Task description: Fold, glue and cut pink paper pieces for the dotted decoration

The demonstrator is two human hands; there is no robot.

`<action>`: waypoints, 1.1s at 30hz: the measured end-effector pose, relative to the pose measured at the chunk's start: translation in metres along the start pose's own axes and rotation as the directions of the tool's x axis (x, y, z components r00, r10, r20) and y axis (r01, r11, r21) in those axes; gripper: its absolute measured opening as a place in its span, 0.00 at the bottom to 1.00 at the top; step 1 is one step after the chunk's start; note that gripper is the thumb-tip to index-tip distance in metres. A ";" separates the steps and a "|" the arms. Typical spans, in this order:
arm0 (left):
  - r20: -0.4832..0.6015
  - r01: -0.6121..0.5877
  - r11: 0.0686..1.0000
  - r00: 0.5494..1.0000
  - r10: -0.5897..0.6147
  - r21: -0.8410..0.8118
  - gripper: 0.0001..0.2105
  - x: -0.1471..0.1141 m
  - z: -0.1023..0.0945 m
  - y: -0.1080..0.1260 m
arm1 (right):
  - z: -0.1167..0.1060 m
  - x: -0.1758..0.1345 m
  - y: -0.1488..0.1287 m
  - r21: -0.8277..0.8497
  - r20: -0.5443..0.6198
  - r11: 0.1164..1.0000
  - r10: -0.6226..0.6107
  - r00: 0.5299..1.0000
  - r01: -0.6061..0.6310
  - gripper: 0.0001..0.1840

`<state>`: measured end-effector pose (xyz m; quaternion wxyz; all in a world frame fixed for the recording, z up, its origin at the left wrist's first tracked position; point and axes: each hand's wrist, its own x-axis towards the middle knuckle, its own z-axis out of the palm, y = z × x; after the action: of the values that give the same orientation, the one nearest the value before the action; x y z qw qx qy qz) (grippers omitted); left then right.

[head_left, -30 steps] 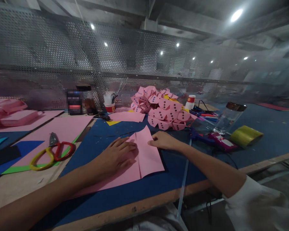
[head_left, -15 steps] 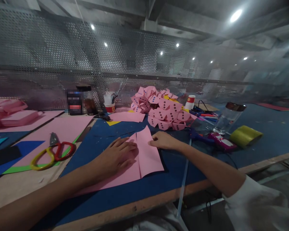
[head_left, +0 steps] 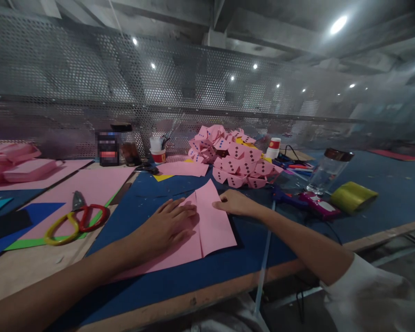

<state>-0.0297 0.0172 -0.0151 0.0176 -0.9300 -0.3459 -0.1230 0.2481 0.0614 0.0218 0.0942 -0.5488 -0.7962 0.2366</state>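
A pink sheet of paper [head_left: 214, 226] lies on the blue table covering, its right part raised along a crease. My left hand [head_left: 176, 221] rests flat on the sheet left of that crease, fingers stretched out. At the sheet's right edge, my right hand [head_left: 233, 202] pinches the paper between thumb and fingers, the other fingers curled. Scissors [head_left: 79, 221] with one yellow and one red handle lie to the left, on pink and green paper.
Behind the sheet is a heap of folded pink paper pieces [head_left: 235, 159] with dark dots. On the right are a clear jar [head_left: 327, 170], a yellow-green roll [head_left: 354, 197] and a magenta device [head_left: 320, 205]. A paper cup [head_left: 158, 154] stands before the perforated metal screen [head_left: 180, 92].
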 end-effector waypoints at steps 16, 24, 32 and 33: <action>-0.015 0.002 1.000 1.000 -0.002 0.022 0.20 -0.001 0.001 -0.001 | 0.000 -0.001 -0.002 -0.028 0.018 1.000 -0.008 1.000 0.008 0.20; -0.016 -0.012 0.999 1.000 0.013 0.036 0.19 0.002 -0.002 -0.002 | 0.003 0.002 0.003 0.004 -0.027 1.000 -0.023 0.999 0.023 0.23; -0.027 -0.029 0.997 0.999 0.031 0.070 0.19 0.001 0.001 -0.004 | 0.004 0.006 0.006 0.005 -0.067 1.000 -0.008 0.998 0.009 0.25; -0.026 -0.036 0.997 0.999 0.038 0.071 0.19 0.000 0.001 -0.004 | 0.003 0.006 0.007 0.022 -0.050 1.000 -0.006 0.999 0.007 0.26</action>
<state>-0.0321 0.0210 -0.0165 0.0575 -0.9332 -0.3327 -0.1232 0.2502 0.0678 0.0149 0.1210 -0.5509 -0.7927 0.2313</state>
